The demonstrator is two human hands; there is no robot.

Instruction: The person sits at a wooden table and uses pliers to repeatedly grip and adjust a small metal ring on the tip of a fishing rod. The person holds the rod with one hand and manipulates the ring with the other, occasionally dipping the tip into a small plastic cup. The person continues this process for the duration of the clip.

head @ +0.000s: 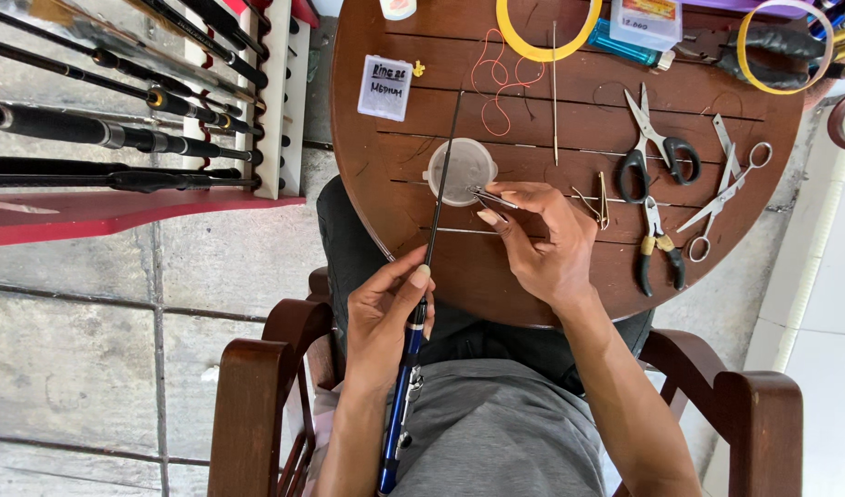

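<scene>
Rod (pixel 441 198), thin and dark, is held in the left hand (pixel 385 317) just above its blue grip, thumb and fingers closed around it. Its long axis runs from the lap up and slightly rightward across the round wooden table (pixel 569 120), passing over a small clear cup (pixel 459 170). The right hand (pixel 542 244) lies just right of the rod, pinching tweezers (pixel 491 196) whose tips are aimed left at the cup rim, close to the rod. The right hand is nearer the cup; the left is set lower, by the table edge. Scissors (pixel 652 147) and pliers (pixel 657 248) lie well apart to the right.
</scene>
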